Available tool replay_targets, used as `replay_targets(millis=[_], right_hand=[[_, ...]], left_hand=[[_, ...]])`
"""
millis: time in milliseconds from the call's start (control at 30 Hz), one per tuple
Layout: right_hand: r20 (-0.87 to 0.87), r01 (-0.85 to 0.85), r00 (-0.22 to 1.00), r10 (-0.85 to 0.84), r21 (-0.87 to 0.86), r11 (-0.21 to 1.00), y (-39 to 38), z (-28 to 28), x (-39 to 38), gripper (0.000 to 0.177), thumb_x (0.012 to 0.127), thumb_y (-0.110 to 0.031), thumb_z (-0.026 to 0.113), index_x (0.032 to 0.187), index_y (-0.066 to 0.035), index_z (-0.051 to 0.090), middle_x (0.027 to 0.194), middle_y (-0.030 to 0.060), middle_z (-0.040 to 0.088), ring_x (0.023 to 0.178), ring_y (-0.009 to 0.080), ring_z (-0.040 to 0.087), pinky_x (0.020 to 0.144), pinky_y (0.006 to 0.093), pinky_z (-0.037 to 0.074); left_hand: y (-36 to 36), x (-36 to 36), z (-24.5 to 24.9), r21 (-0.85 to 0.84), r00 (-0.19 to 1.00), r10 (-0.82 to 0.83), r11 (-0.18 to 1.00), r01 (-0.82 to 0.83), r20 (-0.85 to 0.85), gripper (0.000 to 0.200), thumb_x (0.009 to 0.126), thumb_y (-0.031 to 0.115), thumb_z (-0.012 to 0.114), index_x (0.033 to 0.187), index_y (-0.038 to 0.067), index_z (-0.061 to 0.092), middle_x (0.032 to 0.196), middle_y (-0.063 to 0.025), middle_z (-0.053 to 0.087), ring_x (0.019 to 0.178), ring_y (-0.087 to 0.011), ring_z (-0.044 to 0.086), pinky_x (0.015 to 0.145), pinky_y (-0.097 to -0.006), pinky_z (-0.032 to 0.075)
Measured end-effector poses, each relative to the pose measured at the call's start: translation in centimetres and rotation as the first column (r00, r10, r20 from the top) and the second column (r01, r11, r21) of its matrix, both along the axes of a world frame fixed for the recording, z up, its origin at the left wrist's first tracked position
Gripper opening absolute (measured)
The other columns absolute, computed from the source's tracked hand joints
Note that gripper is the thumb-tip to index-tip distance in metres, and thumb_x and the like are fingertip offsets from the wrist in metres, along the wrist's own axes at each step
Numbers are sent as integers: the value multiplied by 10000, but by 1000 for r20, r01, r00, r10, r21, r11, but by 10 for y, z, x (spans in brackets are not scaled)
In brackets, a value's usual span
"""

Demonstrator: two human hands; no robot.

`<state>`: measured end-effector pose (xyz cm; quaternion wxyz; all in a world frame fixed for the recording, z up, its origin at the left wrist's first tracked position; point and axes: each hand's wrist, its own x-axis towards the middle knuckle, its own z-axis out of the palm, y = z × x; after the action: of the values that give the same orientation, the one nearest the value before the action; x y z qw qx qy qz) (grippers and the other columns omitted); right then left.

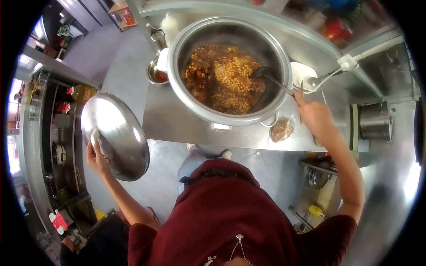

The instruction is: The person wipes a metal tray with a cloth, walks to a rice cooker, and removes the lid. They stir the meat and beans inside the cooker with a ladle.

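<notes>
Holds lid (120, 133) by its pale knob (96, 135) in left hand (98, 159), well left of pot (228, 119) on metal counter (162, 116), presumably to leave the mouth uncovered, and grips ladle (278, 84) near its end in right hand (316, 119), dipped in stew (235, 71), apparently for reach over the rim.

No legible text or numbers.

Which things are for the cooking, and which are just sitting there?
For the cooking:
big pot with food inside
ladle, in the right hand
lid, in the left hand

Just sitting there, it seems:
white squeeze bottle
small metal bowl
plastic bag
</notes>
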<state>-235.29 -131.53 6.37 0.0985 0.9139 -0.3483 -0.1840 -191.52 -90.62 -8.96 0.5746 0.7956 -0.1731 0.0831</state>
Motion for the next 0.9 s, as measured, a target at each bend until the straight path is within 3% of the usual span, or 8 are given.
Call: replay_targets(millis=[200,300,400,533,633,767,800,900], right_hand=[[34,-32,999,27,152,988,-34,21,-2,368,821,-181,511,1181,-108,496,723,183,589,694,338,587,641,427,463],[117,49,989,-88,302,952,-45,27,7,361,821,-174,507,1167,-75,502,774,222,579,753,355,575,682,427,447],[368,-167,929,43,312,935,-72,-5,-13,289,826,-177,515,1087,-59,554,634,164,562,599,279,589,514,393,448],[95,316,831,-548,730,606,-70,16,-3,288,839,-213,494,1063,-42,554,542,35,455,336,117,380,284,285,281],[50,349,851,-523,689,635,-64,26,-1,296,826,-218,508,1054,-35,555,577,66,499,427,160,463,386,321,381],[345,19,928,-141,335,942,-40,41,15,302,812,-223,535,1064,-59,559,767,159,603,768,311,577,720,403,438],[404,-55,914,-27,188,981,-37,38,18,301,824,-227,535,1092,-89,549,791,170,608,792,323,585,686,421,449],[285,-92,957,59,101,991,-42,30,41,330,833,-235,533,1138,-108,520,767,165,612,771,309,603,660,410,470]], left_hand=[[3,-9,-1,35,999,40,999,-41,3,310,863,171,580,1072,-58,572,915,-72,611,797,-111,540,693,-208,420],[4,-6,-5,33,998,57,998,-55,-39,306,861,164,581,1072,-56,573,916,-71,611,795,-111,541,689,-207,420],[-4,-12,-5,-25,997,45,999,-47,-57,300,859,160,582,1074,-50,576,911,-65,612,790,-104,537,680,-202,418],[-14,-15,1,-26,997,62,998,-64,-49,291,857,158,583,1070,-41,582,902,-49,614,778,-84,532,658,-185,406],[-18,-14,-4,-78,999,4,997,-7,-43,294,858,165,583,1071,-37,581,879,-32,609,710,-62,503,594,-172,374],[-21,-21,10,-44,999,6,999,-9,-49,297,856,166,585,1071,-39,578,839,-11,594,598,-27,418,494,-167,296],[-21,-19,9,-73,998,39,996,-43,-52,298,857,167,584,1070,-40,579,819,-3,587,562,-17,371,467,-169,255],[-14,-22,13,-10,995,102,995,-102,-11,311,859,171,582,1081,-46,570,817,-5,586,562,-18,365,468,-169,247]])
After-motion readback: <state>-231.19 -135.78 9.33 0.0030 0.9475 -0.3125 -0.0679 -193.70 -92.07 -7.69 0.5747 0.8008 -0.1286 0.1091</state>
